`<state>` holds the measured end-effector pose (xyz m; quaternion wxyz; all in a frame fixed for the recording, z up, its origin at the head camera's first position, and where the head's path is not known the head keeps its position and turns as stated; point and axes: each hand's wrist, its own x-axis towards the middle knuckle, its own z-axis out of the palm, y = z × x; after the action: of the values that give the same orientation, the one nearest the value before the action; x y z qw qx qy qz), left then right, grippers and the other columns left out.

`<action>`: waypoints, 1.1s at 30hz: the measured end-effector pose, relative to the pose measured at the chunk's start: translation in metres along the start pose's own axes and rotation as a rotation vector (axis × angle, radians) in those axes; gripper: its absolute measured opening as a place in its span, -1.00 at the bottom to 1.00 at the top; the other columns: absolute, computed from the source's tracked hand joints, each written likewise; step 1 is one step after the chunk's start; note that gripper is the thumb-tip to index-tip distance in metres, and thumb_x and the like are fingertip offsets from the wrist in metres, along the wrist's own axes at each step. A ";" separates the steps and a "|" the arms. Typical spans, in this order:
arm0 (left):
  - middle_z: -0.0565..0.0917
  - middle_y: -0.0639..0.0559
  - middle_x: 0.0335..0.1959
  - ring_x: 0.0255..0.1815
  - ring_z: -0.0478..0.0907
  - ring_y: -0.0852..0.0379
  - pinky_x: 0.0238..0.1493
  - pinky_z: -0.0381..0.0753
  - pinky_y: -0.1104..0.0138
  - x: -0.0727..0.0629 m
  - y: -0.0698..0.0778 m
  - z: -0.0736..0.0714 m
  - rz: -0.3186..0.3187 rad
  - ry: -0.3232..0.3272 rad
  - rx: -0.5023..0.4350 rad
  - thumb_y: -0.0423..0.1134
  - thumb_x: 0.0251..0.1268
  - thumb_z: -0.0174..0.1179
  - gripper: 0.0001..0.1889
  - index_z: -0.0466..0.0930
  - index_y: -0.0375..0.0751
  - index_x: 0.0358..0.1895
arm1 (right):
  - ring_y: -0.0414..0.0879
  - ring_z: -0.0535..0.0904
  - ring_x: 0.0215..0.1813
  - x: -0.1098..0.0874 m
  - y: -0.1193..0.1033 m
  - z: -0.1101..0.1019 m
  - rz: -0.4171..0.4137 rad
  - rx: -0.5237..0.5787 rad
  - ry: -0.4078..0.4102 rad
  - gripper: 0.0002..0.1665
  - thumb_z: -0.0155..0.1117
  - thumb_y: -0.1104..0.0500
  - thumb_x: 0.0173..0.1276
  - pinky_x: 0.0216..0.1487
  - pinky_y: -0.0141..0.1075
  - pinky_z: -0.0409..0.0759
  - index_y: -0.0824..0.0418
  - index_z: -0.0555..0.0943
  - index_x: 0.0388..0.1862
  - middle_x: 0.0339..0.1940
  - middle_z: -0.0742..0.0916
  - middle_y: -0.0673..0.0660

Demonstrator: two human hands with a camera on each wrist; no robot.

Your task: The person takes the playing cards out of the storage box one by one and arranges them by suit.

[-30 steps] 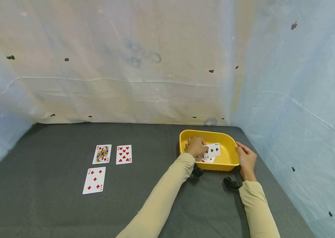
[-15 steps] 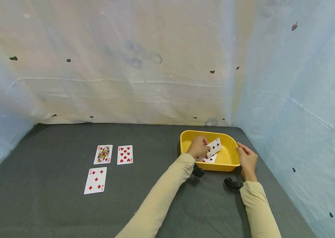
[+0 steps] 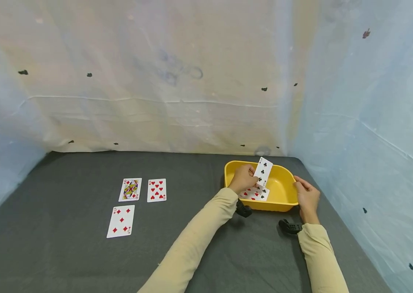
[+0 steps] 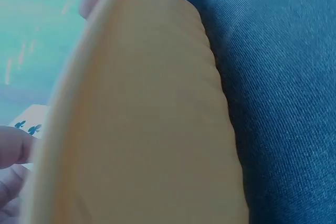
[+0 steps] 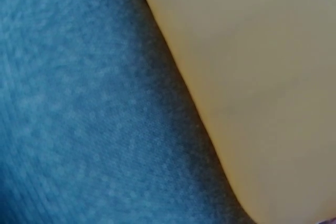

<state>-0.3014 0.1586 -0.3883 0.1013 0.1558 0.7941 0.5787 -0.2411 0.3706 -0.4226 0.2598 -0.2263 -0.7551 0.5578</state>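
Inside the yellow plastic tub (image 3: 281,185), my left hand (image 3: 244,178) pinches a clubs playing card (image 3: 264,169) between thumb and fingers. The card stands tilted up, its top end overlapping the tub's far rim in the head view. Beneath it, a red-suited card (image 3: 259,195) lies on the tub floor, partly covered. My right hand (image 3: 307,199) grips the tub's right rim, thumb on the near side. In the left wrist view, the tub's wall (image 4: 152,103) fills the middle, with fingertips (image 4: 13,148) and the clubs card's corner beyond its rim. The right wrist view shows only tub wall (image 5: 273,87) and cloth.
To the left on the dark cloth-covered table (image 3: 74,252) lie three face-up cards: a queen of diamonds (image 3: 130,189), an eight of hearts (image 3: 157,190) and a five of diamonds (image 3: 121,221). Pale sheeting (image 3: 177,81) hangs behind and along the right side.
The clubs card has been raised and turned from nearly flat to upright in my left hand, uncovering more of the red card below. My right hand keeps its grip on the rim.
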 end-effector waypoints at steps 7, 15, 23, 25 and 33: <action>0.61 0.01 -0.55 -0.33 0.70 -0.13 -0.38 0.64 0.27 -0.006 0.004 -0.003 -0.003 0.020 -0.152 -0.43 0.28 0.21 -0.91 0.51 -0.30 -0.21 | -0.26 0.54 -0.20 -0.002 -0.001 -0.002 -0.019 0.005 -0.009 -0.60 0.14 0.12 0.43 -0.27 -0.55 0.53 0.24 0.62 0.17 0.16 0.62 0.25; 0.69 -0.01 -0.51 -0.24 0.68 -0.19 -0.12 0.62 0.05 -0.016 0.009 -0.013 -0.043 0.053 -0.247 -0.40 0.22 0.25 -0.91 0.51 -0.24 -0.32 | -0.28 0.54 -0.20 -0.003 -0.003 -0.001 -0.016 -0.007 -0.022 -0.58 0.13 0.09 0.44 -0.26 -0.54 0.53 0.24 0.61 0.19 0.15 0.62 0.23; 0.69 -0.06 -0.48 -0.29 0.69 -0.14 -0.14 0.64 0.07 -0.022 0.008 -0.031 -0.013 0.021 -0.364 -0.47 0.20 0.27 -0.90 0.53 -0.33 -0.28 | -0.27 0.54 -0.21 -0.003 -0.005 -0.004 -0.021 -0.023 -0.041 -0.57 0.11 0.09 0.46 -0.28 -0.53 0.54 0.24 0.59 0.21 0.19 0.60 0.27; 0.68 -0.07 -0.46 -0.27 0.69 -0.15 -0.16 0.65 0.11 -0.024 0.007 -0.035 -0.001 0.015 -0.364 -0.46 0.20 0.28 -0.89 0.53 -0.34 -0.26 | -0.27 0.55 -0.21 -0.002 -0.005 -0.004 -0.023 -0.028 -0.038 -0.57 0.11 0.09 0.46 -0.28 -0.53 0.54 0.24 0.59 0.21 0.19 0.59 0.28; 0.71 -0.06 -0.40 -0.28 0.70 -0.08 -0.21 0.67 0.19 -0.035 0.008 -0.054 0.015 -0.023 -0.373 -0.42 0.21 0.31 -0.84 0.55 -0.31 -0.19 | -0.22 0.56 -0.18 -0.002 -0.003 -0.004 -0.014 -0.032 -0.028 -0.57 0.12 0.09 0.45 -0.26 -0.51 0.56 0.25 0.60 0.20 0.17 0.61 0.27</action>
<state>-0.2863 0.1003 -0.3651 0.1333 0.1467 0.6706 0.7149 -0.2371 0.3706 -0.4189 0.2498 -0.2172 -0.7691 0.5468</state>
